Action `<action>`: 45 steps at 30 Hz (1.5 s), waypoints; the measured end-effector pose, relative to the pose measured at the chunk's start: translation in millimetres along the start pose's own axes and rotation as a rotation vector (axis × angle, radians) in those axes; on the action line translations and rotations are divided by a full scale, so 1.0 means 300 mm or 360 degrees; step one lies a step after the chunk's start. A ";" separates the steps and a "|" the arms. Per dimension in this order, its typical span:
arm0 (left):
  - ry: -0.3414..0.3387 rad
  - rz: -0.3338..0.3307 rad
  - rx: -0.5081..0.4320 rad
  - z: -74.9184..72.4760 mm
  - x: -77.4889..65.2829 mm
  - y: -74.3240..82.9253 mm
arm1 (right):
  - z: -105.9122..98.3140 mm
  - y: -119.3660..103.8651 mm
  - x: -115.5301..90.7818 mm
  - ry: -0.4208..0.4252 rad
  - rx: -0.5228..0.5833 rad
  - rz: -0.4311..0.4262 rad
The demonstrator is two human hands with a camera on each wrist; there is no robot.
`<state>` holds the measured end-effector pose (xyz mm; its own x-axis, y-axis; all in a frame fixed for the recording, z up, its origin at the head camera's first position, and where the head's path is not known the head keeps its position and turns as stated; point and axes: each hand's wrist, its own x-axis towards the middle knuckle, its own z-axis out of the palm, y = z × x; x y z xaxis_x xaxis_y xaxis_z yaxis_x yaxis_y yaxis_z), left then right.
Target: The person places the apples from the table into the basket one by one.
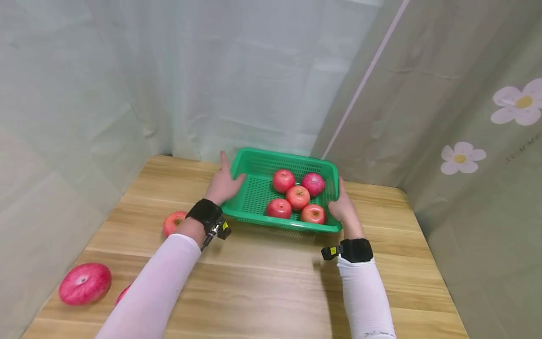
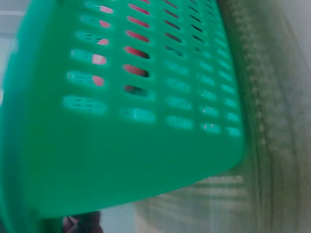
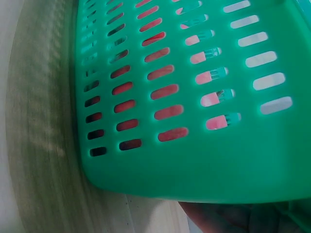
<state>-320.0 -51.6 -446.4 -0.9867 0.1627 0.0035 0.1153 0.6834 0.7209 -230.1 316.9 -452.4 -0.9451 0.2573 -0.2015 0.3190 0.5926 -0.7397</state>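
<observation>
A green plastic basket (image 1: 292, 226) with slotted sides stands toward the back of the wooden table. Inside it lie several red apples (image 1: 298, 197), mostly toward the right. My left hand (image 1: 223, 184) holds the basket's left end, its thumb over the rim and its index finger extended outside. At the right end, my right hand (image 1: 344, 207) grips the rim with the thumb on the inner side. Both wrist views are mostly filled by the basket's side walls; a bit of the left hand (image 2: 82, 223) and the right hand (image 3: 218, 216) shows below the wall.
On the table's left side lie a red apple (image 1: 172, 223) beside my left wrist, a larger pinkish-red fruit (image 1: 85, 284) near the edge, and another red one (image 1: 122, 295) partly hidden by my sleeve. Pale curtains (image 1: 271, 84) enclose the wooden table (image 1: 262, 282).
</observation>
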 end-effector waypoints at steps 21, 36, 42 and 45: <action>-0.0196 0.0359 0.0148 -0.318 -0.169 -0.104 | -0.018 0.017 0.006 -0.0005 0.0029 0.0001; -0.0324 0.0458 0.0584 -0.309 -0.326 -0.312 | -0.001 0.017 0.013 0.0020 0.0014 -0.0019; -0.0370 0.0412 0.0618 -0.291 -0.340 -0.340 | 0.006 0.019 0.009 0.0037 0.0029 -0.0036; -0.0372 0.0399 0.0620 -0.288 -0.344 -0.340 | 0.005 0.020 0.009 0.0033 0.0041 -0.0031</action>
<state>-239.9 -199.4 -460.3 -0.8765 0.4794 -0.0442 0.4227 0.8102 0.4061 -230.7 319.9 -458.4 -0.9493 0.2621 -0.1737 0.2986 0.5779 -0.7595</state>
